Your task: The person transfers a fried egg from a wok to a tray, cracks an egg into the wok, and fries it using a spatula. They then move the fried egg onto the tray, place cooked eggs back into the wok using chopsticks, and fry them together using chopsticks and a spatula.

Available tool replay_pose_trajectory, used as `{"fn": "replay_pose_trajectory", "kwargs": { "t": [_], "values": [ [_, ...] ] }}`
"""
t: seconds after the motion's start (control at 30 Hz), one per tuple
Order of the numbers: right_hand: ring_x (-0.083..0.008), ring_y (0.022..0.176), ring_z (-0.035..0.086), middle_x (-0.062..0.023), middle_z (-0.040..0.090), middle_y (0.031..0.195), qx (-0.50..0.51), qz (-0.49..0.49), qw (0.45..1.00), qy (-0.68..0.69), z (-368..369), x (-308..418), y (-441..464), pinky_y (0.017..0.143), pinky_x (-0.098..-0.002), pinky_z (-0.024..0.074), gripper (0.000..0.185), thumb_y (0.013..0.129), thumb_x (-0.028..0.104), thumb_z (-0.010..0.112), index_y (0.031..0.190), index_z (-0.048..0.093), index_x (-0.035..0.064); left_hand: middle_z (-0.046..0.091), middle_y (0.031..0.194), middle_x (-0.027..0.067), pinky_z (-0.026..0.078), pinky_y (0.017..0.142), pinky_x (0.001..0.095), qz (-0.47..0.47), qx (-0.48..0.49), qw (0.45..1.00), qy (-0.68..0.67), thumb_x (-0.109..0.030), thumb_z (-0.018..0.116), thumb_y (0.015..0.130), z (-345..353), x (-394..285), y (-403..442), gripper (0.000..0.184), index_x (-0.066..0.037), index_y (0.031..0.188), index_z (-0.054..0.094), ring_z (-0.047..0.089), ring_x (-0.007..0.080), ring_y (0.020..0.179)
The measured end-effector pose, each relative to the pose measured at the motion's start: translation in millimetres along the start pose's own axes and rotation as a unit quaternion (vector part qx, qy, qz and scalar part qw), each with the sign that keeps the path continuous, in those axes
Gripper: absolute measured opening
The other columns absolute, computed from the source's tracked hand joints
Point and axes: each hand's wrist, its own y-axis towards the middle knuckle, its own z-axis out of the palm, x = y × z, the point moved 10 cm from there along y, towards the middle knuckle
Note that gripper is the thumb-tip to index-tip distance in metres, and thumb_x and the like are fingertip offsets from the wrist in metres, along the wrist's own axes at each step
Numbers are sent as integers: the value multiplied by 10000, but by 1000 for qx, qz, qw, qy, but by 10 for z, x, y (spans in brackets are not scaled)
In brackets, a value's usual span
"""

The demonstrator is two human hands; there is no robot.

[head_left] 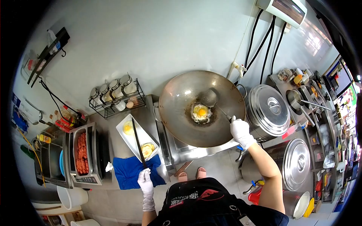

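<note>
My right hand, in a white glove, is closed around the handle of a ladle. The ladle's bowl rests inside a large wok, just above a frying egg with a whole yellow yolk and white edges. White-gloved too, my left hand grips long black chopsticks near their lower end. They reach across a white rectangular tray. In the tray lie a yellow-and-white piece that looks like egg and browned fried egg. A blue cloth lies by my left hand.
A wire rack with lidded jars stands against the wall. Left of the tray is a cooker with red sausages. Lidded steel pots stand right of the wok. A shelf with kitchenware runs along the right.
</note>
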Motion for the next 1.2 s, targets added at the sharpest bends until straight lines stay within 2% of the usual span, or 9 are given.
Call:
{"fn": "replay_pose_trajectory", "kwargs": {
  "t": [0.13,0.37,0.47,0.57,0.67,0.8,1.03,1.17,1.2],
  "values": [
    [-255,525,639,-121,626,630,-4,28,999,-18,-6,-120,66,460,-352,501,173,891,105,497,923,638,10,650,907,58,483,758,253,-12,3,1000,-4,-108,536,956,14,27,-19,168,11,996,647,586,122,808],
    [-267,536,650,-143,637,614,-16,21,999,28,169,-35,17,479,-377,515,192,887,105,485,824,637,7,642,879,54,487,745,255,-13,-5,1000,4,-69,546,940,18,23,-36,132,15,959,646,586,123,787],
    [-330,602,656,-197,636,642,27,-4,991,134,111,104,0,567,-405,534,227,875,104,477,746,633,2,643,875,53,489,743,256,-14,-6,1000,6,-70,547,939,23,41,-45,133,15,960,646,589,123,786],
    [-365,680,661,-221,645,695,45,33,981,185,259,17,70,644,-429,536,224,845,152,517,753,656,2,645,876,54,491,740,256,-5,-8,1000,12,-71,546,940,21,0,-58,134,15,961,647,591,123,785],
    [-382,841,650,-214,667,842,143,95,966,192,500,-149,126,778,-455,514,238,831,253,586,874,666,33,648,881,54,493,738,259,-9,-14,1000,9,-71,546,941,-3,5,-85,135,14,962,648,593,123,786],
    [-376,839,651,-216,664,843,150,97,964,198,315,-233,126,770,-448,517,248,828,257,594,874,671,26,652,884,54,494,737,262,-25,-23,999,0,-72,547,942,-49,103,-138,135,13,966,649,594,125,789],
    [-351,714,659,-192,656,742,124,37,981,147,130,-70,52,626,-449,525,250,845,232,575,952,629,13,650,875,52,493,736,256,-20,-18,1000,11,-76,550,941,-10,56,-147,135,11,965,650,595,123,788],
    [-316,640,653,-150,642,680,71,9,993,91,103,30,11,569,-421,518,263,873,232,562,982,621,0,648,877,52,492,732,252,-14,-10,1000,5,-72,551,939,49,64,-98,131,12,961,649,594,120,781],
    [-308,600,647,-148,639,664,38,9,996,78,38,22,17,539,-408,515,221,887,196,530,924,631,4,648,879,52,492,730,250,-13,-10,1000,0,-71,551,938,56,62,-94,130,12,960,649,593,120,779]
  ]
}}
